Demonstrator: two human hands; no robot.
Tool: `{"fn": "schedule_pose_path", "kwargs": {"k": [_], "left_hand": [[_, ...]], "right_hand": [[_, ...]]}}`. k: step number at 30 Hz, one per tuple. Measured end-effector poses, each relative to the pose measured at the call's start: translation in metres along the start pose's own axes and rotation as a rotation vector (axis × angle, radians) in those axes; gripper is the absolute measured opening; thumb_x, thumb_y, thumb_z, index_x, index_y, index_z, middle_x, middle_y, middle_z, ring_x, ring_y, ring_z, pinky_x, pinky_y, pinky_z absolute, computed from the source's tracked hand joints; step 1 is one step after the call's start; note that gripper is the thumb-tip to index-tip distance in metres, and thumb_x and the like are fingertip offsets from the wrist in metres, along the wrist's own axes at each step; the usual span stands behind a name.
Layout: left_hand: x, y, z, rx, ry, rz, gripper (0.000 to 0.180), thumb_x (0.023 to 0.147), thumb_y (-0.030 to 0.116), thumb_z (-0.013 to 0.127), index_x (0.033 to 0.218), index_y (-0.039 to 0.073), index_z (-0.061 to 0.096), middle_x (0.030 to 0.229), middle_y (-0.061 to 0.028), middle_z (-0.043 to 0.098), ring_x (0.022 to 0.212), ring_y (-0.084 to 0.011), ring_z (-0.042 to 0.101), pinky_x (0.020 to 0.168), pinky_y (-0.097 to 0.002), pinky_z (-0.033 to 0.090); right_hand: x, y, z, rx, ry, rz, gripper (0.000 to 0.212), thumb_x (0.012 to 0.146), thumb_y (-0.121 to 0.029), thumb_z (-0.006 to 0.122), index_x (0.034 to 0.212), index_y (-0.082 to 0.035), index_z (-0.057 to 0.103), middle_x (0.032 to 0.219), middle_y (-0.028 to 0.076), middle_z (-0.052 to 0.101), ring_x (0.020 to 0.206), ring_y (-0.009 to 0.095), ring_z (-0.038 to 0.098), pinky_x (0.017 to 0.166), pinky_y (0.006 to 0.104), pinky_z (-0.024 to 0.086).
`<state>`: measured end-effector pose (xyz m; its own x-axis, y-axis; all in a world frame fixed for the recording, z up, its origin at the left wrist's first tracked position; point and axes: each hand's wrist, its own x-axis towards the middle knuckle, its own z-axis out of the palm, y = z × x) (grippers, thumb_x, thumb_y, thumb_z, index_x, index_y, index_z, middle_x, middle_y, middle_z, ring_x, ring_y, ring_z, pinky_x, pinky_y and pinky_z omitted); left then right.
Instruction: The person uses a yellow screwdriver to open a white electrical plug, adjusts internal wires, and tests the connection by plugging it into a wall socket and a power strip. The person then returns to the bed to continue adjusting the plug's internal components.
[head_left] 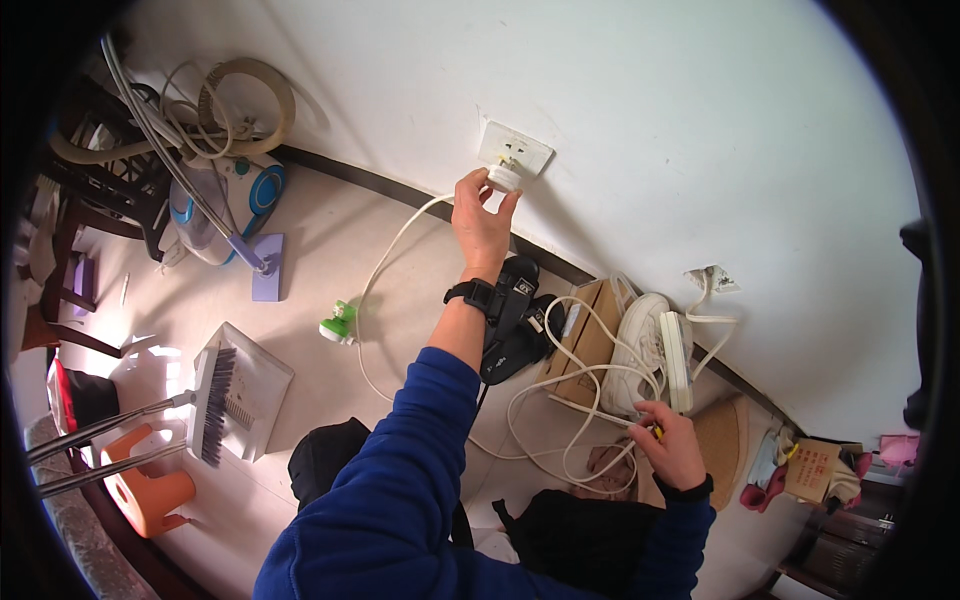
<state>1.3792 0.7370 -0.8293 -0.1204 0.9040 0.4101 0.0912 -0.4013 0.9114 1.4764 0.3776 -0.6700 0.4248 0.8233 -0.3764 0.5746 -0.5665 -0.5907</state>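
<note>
My left hand (482, 225) pinches a white plug (504, 178) by its sides, just below a white wall socket (528, 148). The plug's prongs face the socket; whether they touch it I cannot tell. From the plug a white cord (385, 262) loops down to the floor, passing a green and white plug-like piece (340, 322). At the right, my right hand (672, 446) is closed round a slim thing with a yellow part, mostly hidden by the fingers. Loose coils of white cord (590, 368) lie beside that hand, near a white power strip (676, 362).
Black sandals (515, 325), a cardboard box (590, 345) and white shoes (638, 350) stand along the wall. A second socket (712, 279) has a cord in it. To the left are a vacuum cleaner (225, 205), dustpan (262, 395), broom (212, 405) and orange stool (150, 490).
</note>
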Motion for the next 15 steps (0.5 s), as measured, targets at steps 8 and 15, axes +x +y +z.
{"fn": "schedule_pose_path", "kwargs": {"k": [8,15], "left_hand": [[0.0020,-0.0028,-0.0028,-0.002,-0.020,0.019,0.047,0.071,0.010,0.088,0.110,-0.001,0.063,0.101,-0.0107,0.069,0.086,-0.0202,0.069,0.080,-0.0302,0.058],[0.0031,-0.0047,-0.0050,0.097,-0.011,0.019,0.054,0.066,0.016,0.091,0.111,0.002,0.064,0.095,-0.0107,0.070,0.081,-0.0225,0.069,0.075,-0.0328,0.057]], "right_hand": [[0.0039,0.0017,0.0015,-0.007,-0.004,-0.017,0.033,0.086,-0.014,0.071,0.115,0.001,0.063,0.083,0.013,0.069,0.074,0.025,0.067,0.070,0.0326,0.052],[0.0057,0.0014,0.0021,-0.004,-0.008,-0.023,0.033,0.086,-0.014,0.071,0.115,0.001,0.064,0.083,0.013,0.069,0.075,0.026,0.067,0.070,0.0329,0.052]]}}
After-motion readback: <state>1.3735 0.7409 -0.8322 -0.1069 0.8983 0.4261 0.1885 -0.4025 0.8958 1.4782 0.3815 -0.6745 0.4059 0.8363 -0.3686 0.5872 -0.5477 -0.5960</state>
